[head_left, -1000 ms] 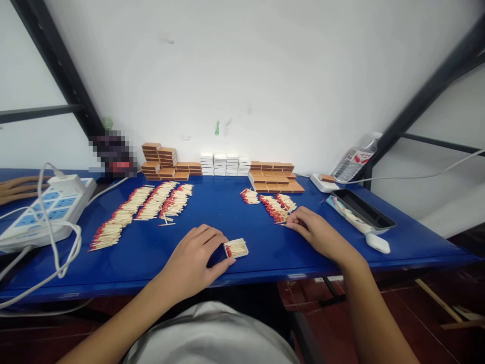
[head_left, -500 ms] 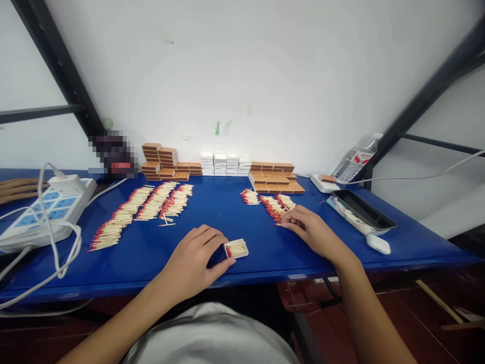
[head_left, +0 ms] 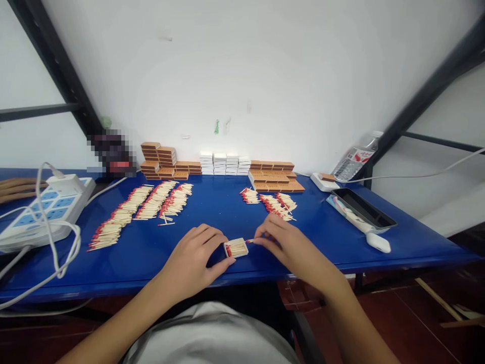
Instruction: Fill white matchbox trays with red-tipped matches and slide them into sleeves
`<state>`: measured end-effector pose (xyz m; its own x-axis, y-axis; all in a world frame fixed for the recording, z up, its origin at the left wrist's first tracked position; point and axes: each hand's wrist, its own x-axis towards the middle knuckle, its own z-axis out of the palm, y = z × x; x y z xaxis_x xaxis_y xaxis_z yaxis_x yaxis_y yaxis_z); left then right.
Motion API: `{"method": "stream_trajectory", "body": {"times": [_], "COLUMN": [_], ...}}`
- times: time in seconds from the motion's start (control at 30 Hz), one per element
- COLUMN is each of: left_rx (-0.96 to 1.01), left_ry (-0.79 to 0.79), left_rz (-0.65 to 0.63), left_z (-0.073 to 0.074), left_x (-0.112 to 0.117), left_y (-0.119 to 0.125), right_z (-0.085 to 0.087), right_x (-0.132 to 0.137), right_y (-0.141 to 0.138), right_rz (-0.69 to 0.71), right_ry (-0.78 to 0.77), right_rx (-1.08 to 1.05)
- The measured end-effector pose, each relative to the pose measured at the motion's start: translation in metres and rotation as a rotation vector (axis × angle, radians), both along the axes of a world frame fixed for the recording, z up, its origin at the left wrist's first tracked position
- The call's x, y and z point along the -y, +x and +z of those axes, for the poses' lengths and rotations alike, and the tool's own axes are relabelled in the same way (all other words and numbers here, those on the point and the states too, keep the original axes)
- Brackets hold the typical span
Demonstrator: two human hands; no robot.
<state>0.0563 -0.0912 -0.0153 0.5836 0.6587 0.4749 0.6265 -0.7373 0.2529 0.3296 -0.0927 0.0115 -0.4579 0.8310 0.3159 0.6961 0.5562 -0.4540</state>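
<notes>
Near the front of the blue table, my left hand [head_left: 200, 253] grips the left end of a small white matchbox tray [head_left: 236, 256] between thumb and fingers. Several red-headed matches [head_left: 235, 249] lie inside it. My right hand [head_left: 284, 242] pinches matches [head_left: 250, 241] at the tray's right end, their red heads pointing left toward it; how many is unclear. Behind that hand are loose matches [head_left: 272, 205] in small piles. Three long rows of matches [head_left: 120, 215] spread over the table's left side.
Brown matchboxes [head_left: 275, 179] and white trays [head_left: 220, 164] stand stacked along the wall. A power strip [head_left: 45, 207] with white cables lies left, beside another person's hand [head_left: 20, 188]. On the right are a bottle [head_left: 356, 157], a black tray [head_left: 366, 210] and a white earphone case [head_left: 378, 243].
My right hand has moved left and nearer from the right-hand match pile to the matchbox tray, carrying matches in its fingertips. My left hand and the tray stay in place.
</notes>
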Motion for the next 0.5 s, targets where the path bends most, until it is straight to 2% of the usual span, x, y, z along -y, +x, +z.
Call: {"method": "stream_trajectory", "body": {"times": [0.13,0.27,0.37,0.5], "left_rx": [0.000,0.007,0.015,0.014], "left_ry": [0.014,0.018,0.008,0.006], "left_rz": [0.001,0.003,-0.002,0.003], "left_z": [-0.001,-0.002,-0.002,-0.002], "left_x": [0.000,0.000,0.001,0.001], "left_y": [0.000,0.000,0.000,-0.001], "right_z": [0.000,0.002,0.001,-0.014], "right_x": [0.005,0.003,-0.005,-0.026], "right_y": [-0.031,-0.033,-0.007,0.054], "right_rz": [0.059,0.090,-0.011,-0.327], "right_ry": [0.048,0.005,0.008,0.115], "right_rx": [0.082,0.063,-0.002,-0.031]}}
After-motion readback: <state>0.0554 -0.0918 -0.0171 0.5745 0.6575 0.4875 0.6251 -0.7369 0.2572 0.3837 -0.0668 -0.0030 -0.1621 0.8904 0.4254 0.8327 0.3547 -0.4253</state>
